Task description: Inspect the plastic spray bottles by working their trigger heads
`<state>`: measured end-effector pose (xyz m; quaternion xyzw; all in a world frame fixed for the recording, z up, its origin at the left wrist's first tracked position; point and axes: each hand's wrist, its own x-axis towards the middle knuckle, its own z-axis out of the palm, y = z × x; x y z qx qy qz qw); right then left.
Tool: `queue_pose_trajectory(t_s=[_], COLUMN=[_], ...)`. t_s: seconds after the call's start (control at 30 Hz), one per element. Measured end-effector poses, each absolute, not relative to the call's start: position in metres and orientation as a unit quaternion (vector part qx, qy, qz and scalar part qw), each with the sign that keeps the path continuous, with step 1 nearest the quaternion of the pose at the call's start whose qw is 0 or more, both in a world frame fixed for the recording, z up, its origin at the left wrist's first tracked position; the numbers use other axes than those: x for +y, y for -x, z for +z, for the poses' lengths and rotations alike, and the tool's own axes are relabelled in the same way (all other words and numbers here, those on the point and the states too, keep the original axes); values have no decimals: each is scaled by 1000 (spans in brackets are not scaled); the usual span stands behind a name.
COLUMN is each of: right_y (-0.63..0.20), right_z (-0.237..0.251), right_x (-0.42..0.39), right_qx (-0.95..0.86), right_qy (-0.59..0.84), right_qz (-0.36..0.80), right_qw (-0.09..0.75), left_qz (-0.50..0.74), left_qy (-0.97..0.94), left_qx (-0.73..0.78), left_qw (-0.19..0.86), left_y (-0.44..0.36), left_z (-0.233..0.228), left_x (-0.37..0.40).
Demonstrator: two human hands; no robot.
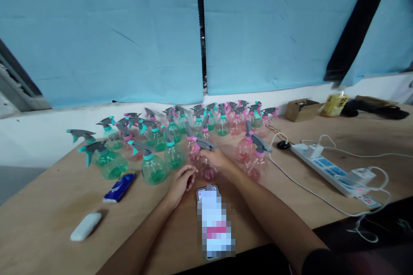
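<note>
A long wooden table (48,219) carries everything, backed by blue window blinds (112,38). Taking the pink spray bottle (206,166) near the table's middle as the landmark: behind it and to both sides stands a crowd of green and pink spray bottles (180,126) with grey triggers, reaching back to the wall. Well to its right lies a white power strip (332,172) with plugs and white cables, and farther right and back sit a small cardboard box (301,109) and a yellow packet (334,104). Just in front of the landmark bottle lies a phone (214,219), its screen blurred. To the bottle's left, near a big green bottle, lies a blue packet (119,187), and farther left and forward a small white oblong object (85,226).

The right hand (216,157) is closed around the pink spray bottle's neck, just under its grey trigger head. The left hand (181,182) rests beside the bottle's base, fingers loosely curled and holding nothing.
</note>
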<state>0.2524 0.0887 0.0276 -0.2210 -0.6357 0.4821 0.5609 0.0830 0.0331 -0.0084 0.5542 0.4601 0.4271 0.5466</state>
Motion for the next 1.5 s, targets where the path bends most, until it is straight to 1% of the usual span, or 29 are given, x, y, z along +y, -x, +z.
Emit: queue_pose_trajectory(t_s=[0.13,0.33,0.7,0.9,0.93,1.0,1.1,1.2,1.4,1.5], right_y=[-254,-254,-254,-254,-255,-258,-262,-265,-273,-278], right_z=[23,10,6,7,8,10,13,15,11,5], right_x=[88,94,94,93,92,90,86,83,90,96], right_qx=[-628,-608,-603,-613,-619,-631,-614,-572,-539,-549], right_qy=[235,308,306,272,276,311,432,533,576,586], right_qz=[470,449,454,466,453,390,248,159,14,-28], right_qw=[575,578,581,577,580,594,613,603,615,596], left_qz=[427,424,423,425,425,427,429,425,427,427], left_qy=[-554,-556,-560,-560,-560,-559,-559,-562,-565,-564], left_qx=[459,458,462,462,461,459,458,457,452,451], left_qw=[548,548,541,541,542,543,542,542,543,544], left_y=[-83,-83,-84,-84,-84,-85,-84,-83,-82,-83], left_z=[-8,-9,-6,-4,-4,-5,-6,-7,-9,-9], left_x=[33,33,30,30,30,30,30,31,33,32])
